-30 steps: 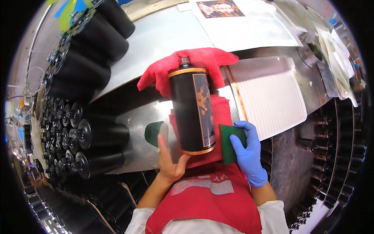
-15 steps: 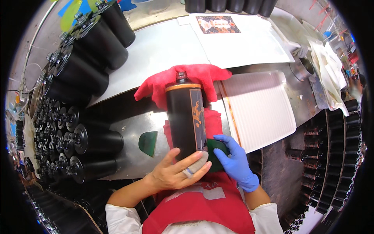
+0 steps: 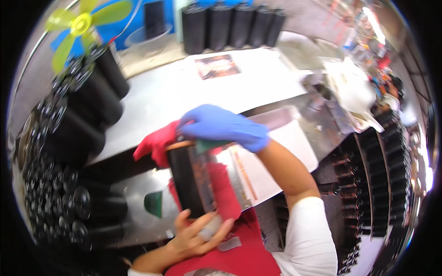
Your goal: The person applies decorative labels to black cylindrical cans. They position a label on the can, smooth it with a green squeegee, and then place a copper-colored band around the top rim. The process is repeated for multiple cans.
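Observation:
A black bottle (image 3: 183, 184) with a copper-coloured band and a dark label strip (image 3: 202, 181) lies on a red cloth (image 3: 223, 184), its neck pointing away from me. My left hand (image 3: 195, 237), with grey wrapping on its fingers, is closed round the bottle's base. At the far end, my blue-gloved right hand (image 3: 221, 126) covers the neck with bent fingers. A green flat scraper (image 3: 211, 145) sticks out under that palm, next to the copper band; motion blur softens its outline. Left of the bottle, another green scraper piece (image 3: 154, 204) rests on the metal table.
Black bottles (image 3: 92, 202) crowd the left side, and several more stand at the back (image 3: 221, 27). A white ribbed sheet (image 3: 276, 156) lies to the right. Beyond it are a metal cup (image 3: 316, 89) and white cloths (image 3: 352, 89). A yellow-green fan (image 3: 81, 24) is at the far left.
My right hand has moved from the bottle's base up to its neck, bringing the green scraper along. My left hand stays at the base. The whole view has shifted.

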Tool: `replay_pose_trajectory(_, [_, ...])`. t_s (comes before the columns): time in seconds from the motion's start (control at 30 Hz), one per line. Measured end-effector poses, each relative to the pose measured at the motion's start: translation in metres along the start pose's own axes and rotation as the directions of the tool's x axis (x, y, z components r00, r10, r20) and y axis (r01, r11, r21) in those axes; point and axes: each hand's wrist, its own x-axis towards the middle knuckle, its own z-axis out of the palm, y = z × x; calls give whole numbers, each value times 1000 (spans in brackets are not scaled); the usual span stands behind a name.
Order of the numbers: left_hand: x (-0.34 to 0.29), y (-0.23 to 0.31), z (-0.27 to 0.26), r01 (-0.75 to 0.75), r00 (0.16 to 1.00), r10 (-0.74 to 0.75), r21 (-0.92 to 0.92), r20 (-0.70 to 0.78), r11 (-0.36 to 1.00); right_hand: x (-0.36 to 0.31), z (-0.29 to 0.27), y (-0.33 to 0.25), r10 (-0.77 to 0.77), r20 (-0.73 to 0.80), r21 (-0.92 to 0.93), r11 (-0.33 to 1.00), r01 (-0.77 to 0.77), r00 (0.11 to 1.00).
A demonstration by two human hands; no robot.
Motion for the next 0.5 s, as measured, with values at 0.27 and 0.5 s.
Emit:
replay_pose_trajectory(0.27, [-23,-14,-31,222,894,-321,-311,-314,924,-22,-33,-20,51,288,74,994,-75,956])
replay_pose_trajectory(0.5, [-27,-11,-29,408,779,-589,-540,-214,736,-208,-11,-56,55,-381,42,998,-42,923])
